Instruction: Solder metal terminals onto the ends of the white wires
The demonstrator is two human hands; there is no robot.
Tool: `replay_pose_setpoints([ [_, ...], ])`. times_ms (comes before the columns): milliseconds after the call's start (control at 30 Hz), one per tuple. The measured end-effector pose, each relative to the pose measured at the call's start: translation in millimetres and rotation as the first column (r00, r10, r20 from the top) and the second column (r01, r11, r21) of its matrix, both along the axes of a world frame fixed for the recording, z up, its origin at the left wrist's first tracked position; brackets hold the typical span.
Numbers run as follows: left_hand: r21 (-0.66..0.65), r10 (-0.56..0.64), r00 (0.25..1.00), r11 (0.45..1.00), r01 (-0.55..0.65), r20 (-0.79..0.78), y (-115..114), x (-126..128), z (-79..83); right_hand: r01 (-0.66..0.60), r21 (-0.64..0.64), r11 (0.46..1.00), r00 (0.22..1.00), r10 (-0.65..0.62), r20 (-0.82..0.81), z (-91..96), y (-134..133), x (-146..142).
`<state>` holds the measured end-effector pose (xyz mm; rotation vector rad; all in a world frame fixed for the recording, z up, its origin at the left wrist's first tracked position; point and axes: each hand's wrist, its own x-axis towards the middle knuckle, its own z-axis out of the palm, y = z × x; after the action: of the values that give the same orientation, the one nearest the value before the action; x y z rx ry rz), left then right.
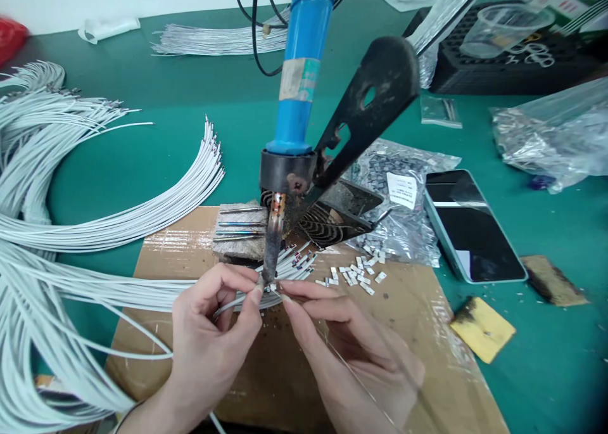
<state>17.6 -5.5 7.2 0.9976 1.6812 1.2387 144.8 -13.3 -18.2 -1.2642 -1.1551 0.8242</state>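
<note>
A blue-handled soldering iron [293,98] hangs tip-down in a black metal holder [361,111]. Just at its tip, my left hand [218,323] pinches the end of a white cable [232,305] between thumb and forefinger. A small white piece [272,287] sits at that cable end, partly hidden by the fingers and tip. From the right, my right hand [346,339] holds a thin solder wire [351,372] between thumb and fingers, its end close to the iron's tip. Behind the fingers lie several cable ends [297,263]. Small white connectors [365,274] are scattered to the right.
Cardboard [408,332] covers the green table [247,98] under my hands. Bundles of white cables [142,215] fill the left. A phone [475,225], a yellow sponge [482,329] and a bag of dark parts [403,168] lie right. A black crate [503,79] stands behind.
</note>
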Motion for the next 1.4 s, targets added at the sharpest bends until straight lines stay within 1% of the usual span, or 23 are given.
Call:
replay_pose_setpoints([
  [100, 0.008, 0.003, 1.000, 1.000, -0.003, -0.004, -0.6, -0.6, -0.9, 0.015, -0.006, 1.000, 1.000, -0.015, 0.011, 0.2, -0.6, -0.8],
  [367, 0.002, -0.008, 0.999, 1.000, 0.008, -0.031, -0.7, -3.2, -1.9, 0.003, 0.031, 1.000, 0.999, -0.005, 0.050, 1.3, -0.1, -1.4],
  [500, -0.033, -0.026, 0.999, 0.999, 0.025, -0.023, -0.6, -5.4, -3.3, -0.004, 0.010, 1.000, 0.999, 0.004, 0.032, -2.7, -1.7, -1.0],
  [667, -0.028, -0.078, 0.997, 0.997, 0.079, 0.026, -4.4, -6.2, -6.3, -0.037, -0.020, 0.999, 0.999, 0.037, -0.015, -1.4, -5.4, -2.3],
  [733, -0.047, -0.097, 0.994, 0.994, 0.100, 0.049, -10.1, -4.2, -8.4, 0.003, -0.048, 0.999, 0.999, -0.005, -0.035, -1.9, -6.6, 3.6],
  [800, -0.072, -0.148, 0.988, 0.986, 0.151, 0.051, -19.1, -2.5, -11.9, 0.095, -0.087, 0.992, 0.992, -0.102, -0.074, -6.1, -7.4, 18.5],
  [833, -0.077, -0.201, 0.979, 0.976, 0.203, 0.040, -24.5, -2.5, -14.1, 0.128, -0.103, 0.986, 0.986, -0.138, -0.089, -9.8, -7.5, 29.6],
  [867, -0.072, -0.278, 0.960, 0.958, 0.279, 0.016, -30.5, -3.5, -16.5, 0.198, -0.141, 0.970, 0.968, -0.216, -0.130, -14.4, -7.5, 42.5],
  [900, -0.052, -0.377, 0.926, 0.925, 0.376, -0.027, -36.7, -5.8, -19.1, 0.227, -0.163, 0.960, 0.943, -0.258, -0.212, -19.4, -7.3, 56.5],
  [933, -0.008, -0.476, 0.875, 0.879, 0.477, -0.088, -43.0, -9.6, -22.0, 0.272, -0.189, 0.943, 0.897, -0.320, -0.306, -24.5, -7.0, 70.4],
  [967, 0.039, -0.546, 0.821, 0.828, 0.559, -0.169, -49.4, -14.8, -25.0, 0.281, -0.204, 0.938, 0.862, -0.340, -0.375, -29.4, -6.6, 83.4],
  [1000, 0.071, -0.588, 0.770, 0.782, 0.620, -0.248, -55.7, -21.5, -28.3, 0.271, -0.244, 0.931, 0.846, -0.352, -0.400, -33.8, -6.3, 94.4],
  [1033, 0.134, -0.578, 0.746, 0.754, 0.643, -0.330, -62.0, -29.3, -31.7, 0.311, -0.257, 0.915, 0.835, -0.393, -0.387, -37.7, -6.2, 102.8],
  [1067, 0.087, -0.563, 0.725, 0.764, 0.640, -0.396, -67.9, -38.0, -35.4, 0.322, -0.266, 0.909, 0.843, -0.403, -0.357, -40.9, -6.3, 108.3],
  [1100, 0.035, -0.521, 0.716, 0.797, 0.603, -0.464, -73.3, -47.3, -39.1, 0.331, -0.267, 0.905, 0.859, -0.406, -0.313, -43.6, -6.6, 110.8],
  [1133, 0.030, -0.438, 0.723, 0.845, 0.534, -0.535, -78.0, -56.6, -42.7, 0.327, -0.260, 0.909, 0.880, -0.393, -0.267, -45.8, -7.2, 110.8],
  [1167, 0.028, -0.359, 0.709, 0.882, 0.470, -0.607, -82.0, -65.8, -46.1, 0.305, -0.252, 0.918, 0.903, -0.363, -0.229, -47.6, -7.9, 108.8],
  [1200, 0.026, -0.248, 0.692, 0.933, 0.360, -0.678, -85.2, -74.4, -49.0, 0.275, -0.246, 0.930, 0.924, -0.326, -0.201, -49.1, -8.7, 105.4],
  [1233, 0.026, -0.154, 0.641, 0.965, 0.262, -0.752, -87.7, -82.3, -51.4, 0.241, -0.242, 0.940, 0.940, -0.289, -0.183, -50.3, -9.4, 101.5],
  [1267, 0.018, -0.111, 0.581, 0.977, 0.211, -0.806, -89.7, -89.5, -53.3, 0.215, -0.240, 0.947, 0.950, -0.260, -0.175, -51.2, -10.1, 97.5],
  [1300, -0.002, -0.109, 0.536, 0.981, 0.196, -0.837, -91.5, -95.9, -54.9, 0.197, -0.241, 0.950, 0.955, -0.242, -0.172, -51.8, -10.7, 94.0],
  [1400, -0.032, -0.138, 0.469, 0.973, 0.227, -0.872, -95.8, -113.3, -58.3, 0.194, -0.247, 0.949, 0.958, -0.237, -0.159, -51.9, -12.5, 88.7],
])
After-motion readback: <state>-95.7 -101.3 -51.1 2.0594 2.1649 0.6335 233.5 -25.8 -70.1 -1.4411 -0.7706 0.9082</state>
